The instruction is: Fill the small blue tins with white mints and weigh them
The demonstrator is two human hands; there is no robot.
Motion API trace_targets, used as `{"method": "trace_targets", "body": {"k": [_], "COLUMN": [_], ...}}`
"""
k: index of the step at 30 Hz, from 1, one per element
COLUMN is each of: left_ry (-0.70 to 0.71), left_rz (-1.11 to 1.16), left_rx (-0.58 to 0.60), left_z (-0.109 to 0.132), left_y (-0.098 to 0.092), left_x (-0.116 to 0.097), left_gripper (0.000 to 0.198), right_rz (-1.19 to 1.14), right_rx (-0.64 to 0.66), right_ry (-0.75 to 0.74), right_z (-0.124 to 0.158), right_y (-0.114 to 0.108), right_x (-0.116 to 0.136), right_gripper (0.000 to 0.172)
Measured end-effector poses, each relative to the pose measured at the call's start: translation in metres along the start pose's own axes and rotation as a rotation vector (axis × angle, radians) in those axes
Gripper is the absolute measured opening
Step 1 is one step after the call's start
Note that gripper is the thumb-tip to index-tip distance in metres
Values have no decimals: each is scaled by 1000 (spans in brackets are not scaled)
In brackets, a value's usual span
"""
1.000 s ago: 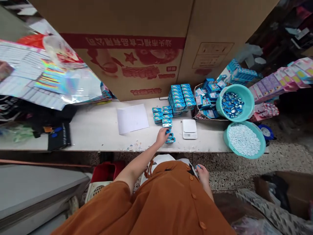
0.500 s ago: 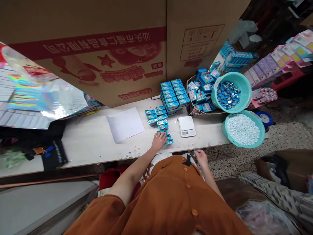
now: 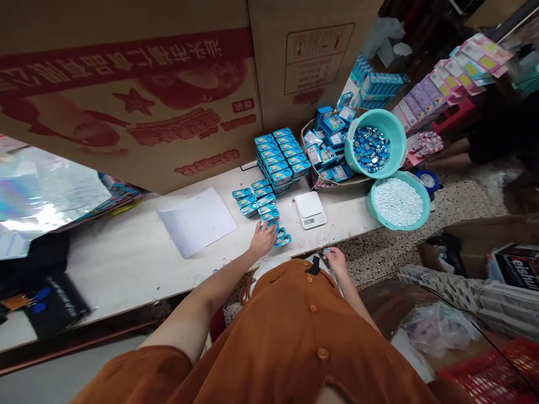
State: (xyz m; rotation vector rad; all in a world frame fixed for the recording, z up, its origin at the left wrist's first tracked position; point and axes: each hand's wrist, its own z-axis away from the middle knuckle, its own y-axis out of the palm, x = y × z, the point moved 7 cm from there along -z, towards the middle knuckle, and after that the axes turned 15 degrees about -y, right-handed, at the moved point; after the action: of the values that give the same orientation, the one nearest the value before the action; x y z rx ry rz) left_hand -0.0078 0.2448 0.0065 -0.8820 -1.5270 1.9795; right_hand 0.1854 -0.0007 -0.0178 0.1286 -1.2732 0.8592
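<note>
My left hand (image 3: 263,238) is at the near end of a group of small blue boxes on the white table, its fingers curled around one blue box (image 3: 270,225). Just right of it lie two more blue boxes with round openings, one of them a near box (image 3: 283,240). At the table's front edge, my right hand (image 3: 337,260) pinches a small round blue cap (image 3: 326,252). It looks like the shiny blue caps (image 3: 370,148) heaped in the upper turquoise basin (image 3: 398,126). A white digital scale (image 3: 310,206) sits between the boxes and the basins.
Stacked blue boxes (image 3: 281,157) stand against a large cardboard carton (image 3: 189,101). An open box of blue packs (image 3: 330,146) adjoins them. The lower turquoise basin (image 3: 424,207) contains white pellets (image 3: 398,202). A white paper sheet (image 3: 197,221) lies to the left.
The view has shifted, so the table and its things appear farther left. My left hand stays at the same blue box; my right hand still pinches the cap, now showing more of it.
</note>
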Motion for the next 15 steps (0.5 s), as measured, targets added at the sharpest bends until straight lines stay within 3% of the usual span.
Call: {"method": "trace_targets", "body": {"k": [6,10,15], "left_ry": [5,-47,-264], "left_rz": [-17,46,250], "left_rx": [36,0,-51], "left_z": [-3,2,-5], "left_y": [-6,-7,-10], "left_x": [-8,-6,4], "left_gripper": [38,37,29], "right_rz": [-1,-38,1], "right_rx": [-14,-41,-16], "right_ry": [-71,-61,-51], "right_z": [5,13,28], "right_y": [3,2,5], "right_x": [9,3,-4], "right_gripper": [42,45,47]}}
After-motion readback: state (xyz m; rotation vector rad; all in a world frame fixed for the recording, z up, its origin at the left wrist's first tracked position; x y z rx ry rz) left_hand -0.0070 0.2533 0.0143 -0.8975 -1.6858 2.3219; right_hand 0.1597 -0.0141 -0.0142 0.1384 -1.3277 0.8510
